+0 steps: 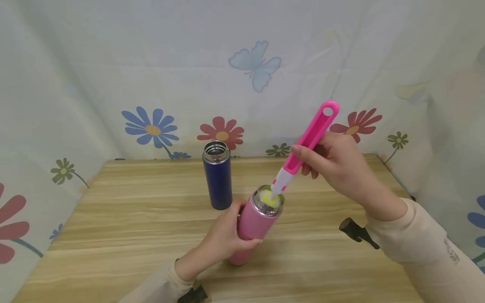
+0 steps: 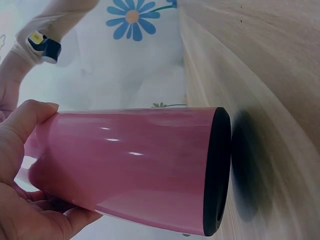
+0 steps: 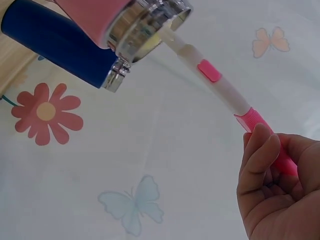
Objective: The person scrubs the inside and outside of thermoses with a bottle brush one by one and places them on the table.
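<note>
In the head view, my left hand (image 1: 217, 240) grips a pink metal bottle (image 1: 254, 225) round its side. The bottle leans to the right, its steel mouth uncovered. Seen from the left wrist, its dark base (image 2: 218, 172) is just off the tabletop, with a dark shadow or reflection beside it. My right hand (image 1: 341, 164) pinches the pink handle of a bottle brush (image 1: 312, 134) between thumb and fingers. The brush's white neck (image 3: 220, 85) slants down into the bottle's mouth. Its yellow and white sponge head (image 1: 268, 197) sits inside the opening; the lower part is hidden.
A dark blue bottle (image 1: 218, 181) stands upright and uncapped behind the pink one, to its left. Wood-grain tabletop (image 1: 151, 227) lies under both. A white cloth backdrop (image 1: 182, 63) with flowers and butterflies rises at the back. Dark camera mounts (image 1: 356, 230) stick out at the wrists.
</note>
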